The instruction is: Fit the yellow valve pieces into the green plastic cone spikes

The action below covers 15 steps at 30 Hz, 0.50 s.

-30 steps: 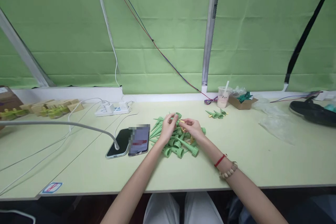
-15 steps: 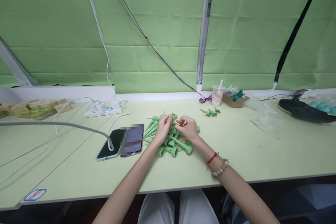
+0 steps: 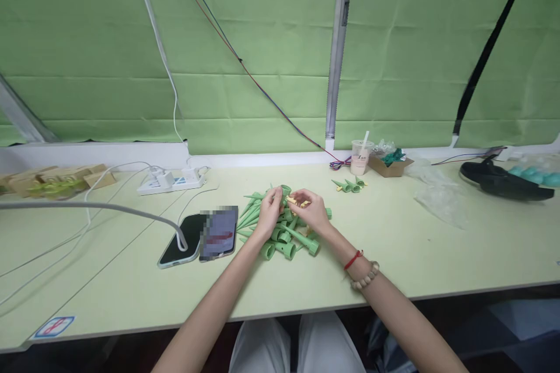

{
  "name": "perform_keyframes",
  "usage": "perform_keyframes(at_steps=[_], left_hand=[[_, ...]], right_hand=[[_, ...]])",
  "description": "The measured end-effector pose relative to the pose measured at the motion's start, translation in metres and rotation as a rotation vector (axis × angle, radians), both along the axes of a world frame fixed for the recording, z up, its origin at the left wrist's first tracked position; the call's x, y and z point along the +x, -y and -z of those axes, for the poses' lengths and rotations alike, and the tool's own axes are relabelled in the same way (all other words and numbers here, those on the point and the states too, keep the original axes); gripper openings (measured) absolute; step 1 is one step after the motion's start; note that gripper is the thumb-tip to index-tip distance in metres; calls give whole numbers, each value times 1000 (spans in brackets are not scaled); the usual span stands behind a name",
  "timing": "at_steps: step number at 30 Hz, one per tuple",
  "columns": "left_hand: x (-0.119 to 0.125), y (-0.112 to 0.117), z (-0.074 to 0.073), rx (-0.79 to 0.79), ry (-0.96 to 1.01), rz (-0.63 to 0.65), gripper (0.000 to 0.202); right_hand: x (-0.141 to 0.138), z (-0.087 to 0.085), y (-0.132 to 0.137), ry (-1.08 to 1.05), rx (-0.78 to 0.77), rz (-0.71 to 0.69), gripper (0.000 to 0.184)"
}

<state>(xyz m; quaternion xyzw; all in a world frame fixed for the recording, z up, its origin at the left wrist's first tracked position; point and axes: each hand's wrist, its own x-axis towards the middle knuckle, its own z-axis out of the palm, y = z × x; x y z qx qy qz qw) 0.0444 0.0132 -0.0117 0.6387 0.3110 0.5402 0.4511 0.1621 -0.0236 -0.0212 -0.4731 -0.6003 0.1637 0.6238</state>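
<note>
A: "Near left, your table [image 3: 394,262] bears a blue-bordered sticker [image 3: 55,326]; its red mark isn't legible."

B: "Farther in, mid-table, you have a pile of smooth green cones [image 3: 301,238], several on its left pointing their tips left."

A: "And your hands?"

B: "Over that pile, your left hand [image 3: 269,211] grips one hollow cone [image 3: 286,189], rim showing just right of your fingers, long axis mostly hidden; your right hand [image 3: 312,213] pinches a small yellow piece [image 3: 291,201] near that rim."

A: "Far right, your clear cup [image 3: 360,162] carries print too small to read."
</note>
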Motion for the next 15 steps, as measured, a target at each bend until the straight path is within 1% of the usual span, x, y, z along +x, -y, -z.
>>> perform_keyframes(at_steps=[2,4,7,10,12,15], left_hand=[[-1,1,-2,-1,24,22,37],[-2,0,-4,11,37,32,36],[-1,-1,-3,17,33,24,35],[0,-4,2,43,7,-26,34],[1,-6,5,53,-6,-84,33],[1,-10,7,45,-4,-171,34]], right_hand=[[-2,-2,-1,-184,-111,-138,27],[-4,-3,-2,-339,-203,-245,35],[-4,-1,-2,-436,-258,-314,42],[-2,3,-4,-347,-268,-277,39],[1,5,-5,-231,-232,-183,32],[5,7,-6,-76,-138,-30,23]])
